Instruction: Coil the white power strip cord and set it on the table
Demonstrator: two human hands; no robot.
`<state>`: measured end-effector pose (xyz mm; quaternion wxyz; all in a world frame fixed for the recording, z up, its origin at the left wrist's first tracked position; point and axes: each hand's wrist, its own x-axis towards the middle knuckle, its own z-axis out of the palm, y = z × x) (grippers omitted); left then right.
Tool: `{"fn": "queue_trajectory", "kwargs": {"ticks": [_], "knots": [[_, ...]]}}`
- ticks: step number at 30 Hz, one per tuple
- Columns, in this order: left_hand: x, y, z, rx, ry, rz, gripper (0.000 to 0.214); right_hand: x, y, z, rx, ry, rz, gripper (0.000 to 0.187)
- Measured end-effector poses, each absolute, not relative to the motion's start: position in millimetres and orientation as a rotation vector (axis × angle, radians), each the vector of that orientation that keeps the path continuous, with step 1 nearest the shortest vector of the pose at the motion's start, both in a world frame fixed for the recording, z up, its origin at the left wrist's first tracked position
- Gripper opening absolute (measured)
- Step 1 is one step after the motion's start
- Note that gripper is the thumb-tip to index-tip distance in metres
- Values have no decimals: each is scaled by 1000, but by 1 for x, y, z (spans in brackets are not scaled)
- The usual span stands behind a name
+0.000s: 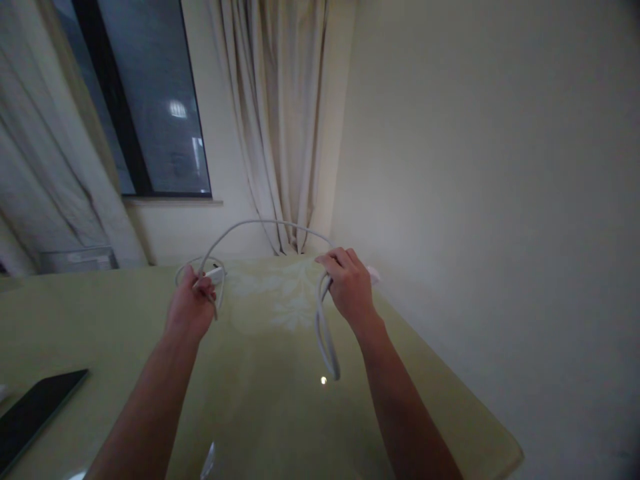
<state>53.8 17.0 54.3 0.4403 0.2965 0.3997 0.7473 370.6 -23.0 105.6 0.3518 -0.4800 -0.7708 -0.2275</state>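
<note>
A pale grey cable point(265, 221) arches between my two hands above the table. My left hand point(193, 303) is closed around one end of it, where a small loop circles a white plug or adapter point(215, 275) beside the fingers. My right hand point(350, 283) grips the other part, and a doubled loop of cable hangs down below its fingers. Behind the right hand a bit of something whitish shows, mostly hidden, so I cannot make out what it is.
The greenish table point(260, 400) meets the wall point(475, 200) on the right. A dark flat tablet-like device point(40, 417) lies at the left, and a small clear plastic piece point(209, 460) near the front. Curtains point(280, 120) and a window point(150, 100) stand behind.
</note>
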Motion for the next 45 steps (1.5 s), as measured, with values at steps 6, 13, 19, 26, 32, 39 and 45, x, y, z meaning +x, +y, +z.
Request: {"fn": "queue_trajectory", "kwargs": {"ticks": [6,13,19,26,32,39,45], "knots": [[71,-9,82,782,678,1754,33,361,-23,104,-1304,-2090,-551,34],[97,-25,88,1227,730,1755,32,350,-21,96,-1407,-2147,-510,33],[113,-36,85,1297,602,1640,35,346,-17,91,-1517,-2102,-521,28],[111,-48,86,1924,700,932,66,352,-10,85,-1627,-1941,-415,26],[119,-44,84,2055,706,506,34,352,-11,88,-1566,-1810,-246,19],[126,-42,81,2054,897,940,30,352,-16,92,-1540,-1845,-273,20],[140,-46,80,2537,1367,1631,58,341,-27,96,-1431,-1969,-257,20]]}}
